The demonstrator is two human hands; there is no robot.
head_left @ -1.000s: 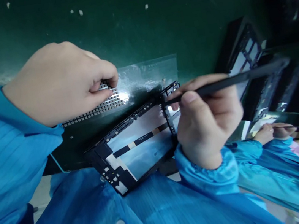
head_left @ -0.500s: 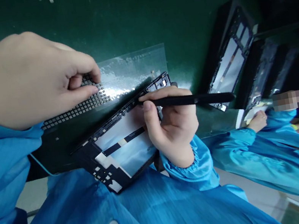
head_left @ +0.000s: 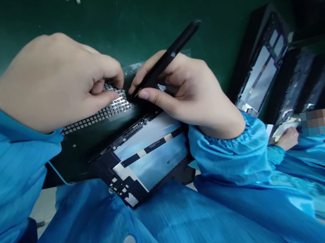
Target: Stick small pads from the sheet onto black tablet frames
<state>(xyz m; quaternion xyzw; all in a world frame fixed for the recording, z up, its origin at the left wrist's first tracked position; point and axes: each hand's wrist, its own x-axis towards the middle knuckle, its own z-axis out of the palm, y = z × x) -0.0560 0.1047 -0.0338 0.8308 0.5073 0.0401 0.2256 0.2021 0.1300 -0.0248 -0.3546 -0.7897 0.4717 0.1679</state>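
My left hand (head_left: 54, 79) is curled, its thumb and forefinger pinched on a clear sheet (head_left: 101, 114) covered with rows of small dark squares. My right hand (head_left: 188, 89) grips black tweezers (head_left: 167, 58) like a pen. Their tip rests on the sheet right beside my left fingertips. In front of both hands a black device frame (head_left: 146, 157) with a shiny panel and a dark flat strip across it lies tilted at the green table's edge, over my blue coat.
The green table top (head_left: 131, 18) carries a few white specks. More black device frames (head_left: 262, 70) lean in a row at the right. A co-worker's hand (head_left: 288, 138) in a blue sleeve works at the right.
My right hand lifted off the frame's top edge and swung up and left. The tweezers turned from lying level to pointing down at the sheet beside my left fingers.
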